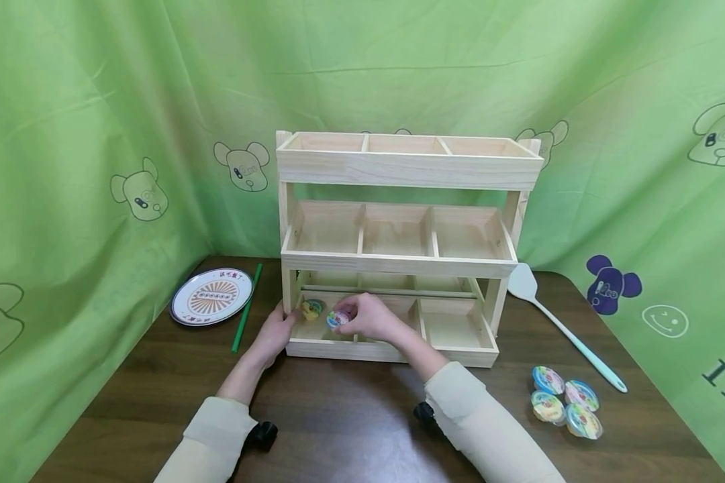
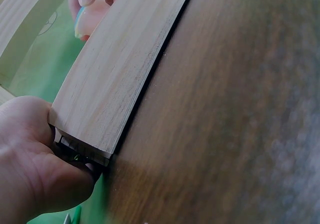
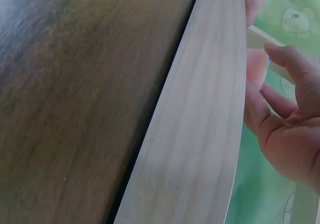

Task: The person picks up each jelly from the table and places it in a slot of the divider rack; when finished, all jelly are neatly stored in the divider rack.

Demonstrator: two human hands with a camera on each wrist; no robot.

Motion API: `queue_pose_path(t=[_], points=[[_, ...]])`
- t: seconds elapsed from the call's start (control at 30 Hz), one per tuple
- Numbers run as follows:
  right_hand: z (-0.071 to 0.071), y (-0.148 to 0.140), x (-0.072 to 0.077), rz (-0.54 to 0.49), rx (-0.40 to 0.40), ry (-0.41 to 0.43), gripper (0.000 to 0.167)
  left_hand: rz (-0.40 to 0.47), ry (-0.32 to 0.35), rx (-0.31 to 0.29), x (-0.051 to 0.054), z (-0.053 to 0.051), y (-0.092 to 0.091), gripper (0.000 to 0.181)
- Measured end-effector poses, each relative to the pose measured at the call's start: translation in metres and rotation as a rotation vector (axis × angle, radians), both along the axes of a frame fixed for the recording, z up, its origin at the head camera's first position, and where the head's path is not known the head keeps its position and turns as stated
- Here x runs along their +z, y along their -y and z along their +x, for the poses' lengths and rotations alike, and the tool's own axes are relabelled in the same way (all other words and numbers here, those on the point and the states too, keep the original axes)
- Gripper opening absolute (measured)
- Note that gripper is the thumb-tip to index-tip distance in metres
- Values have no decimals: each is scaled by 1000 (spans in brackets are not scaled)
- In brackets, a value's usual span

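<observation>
A three-tier wooden shelf rack stands on the table, each tier split into compartments. My right hand pinches a small jelly cup with a printed lid, over the bottom tier's left compartment. In the right wrist view, that cup sits between thumb and fingers behind the front board. Another jelly cup, yellowish, lies further left in the same compartment. At the bottom tier's left end, my left hand grips the rack's side; its fingertips are hidden in the left wrist view.
Several jelly cups are grouped on the table at the right. Behind them lies a spatula with a pale blue handle. To the left are a round patterned plate and a green stick. Green cloth hangs around the table.
</observation>
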State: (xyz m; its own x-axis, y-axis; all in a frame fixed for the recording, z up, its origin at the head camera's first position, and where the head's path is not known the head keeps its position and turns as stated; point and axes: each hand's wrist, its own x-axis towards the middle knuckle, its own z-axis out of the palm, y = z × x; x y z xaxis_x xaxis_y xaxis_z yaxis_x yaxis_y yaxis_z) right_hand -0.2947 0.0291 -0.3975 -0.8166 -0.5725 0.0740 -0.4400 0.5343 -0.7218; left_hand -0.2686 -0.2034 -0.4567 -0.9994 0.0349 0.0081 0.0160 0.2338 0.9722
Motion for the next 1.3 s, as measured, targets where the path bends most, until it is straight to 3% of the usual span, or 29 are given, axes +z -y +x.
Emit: queue_pose_path(t=[0.73,1.3], points=[[-1,22,-6,72,-30,-22,42,-13,-5,11,-1,1,0,52],[-7,38,-14,131,8,-49,39,-17,-4,8,-1,0,0,53]])
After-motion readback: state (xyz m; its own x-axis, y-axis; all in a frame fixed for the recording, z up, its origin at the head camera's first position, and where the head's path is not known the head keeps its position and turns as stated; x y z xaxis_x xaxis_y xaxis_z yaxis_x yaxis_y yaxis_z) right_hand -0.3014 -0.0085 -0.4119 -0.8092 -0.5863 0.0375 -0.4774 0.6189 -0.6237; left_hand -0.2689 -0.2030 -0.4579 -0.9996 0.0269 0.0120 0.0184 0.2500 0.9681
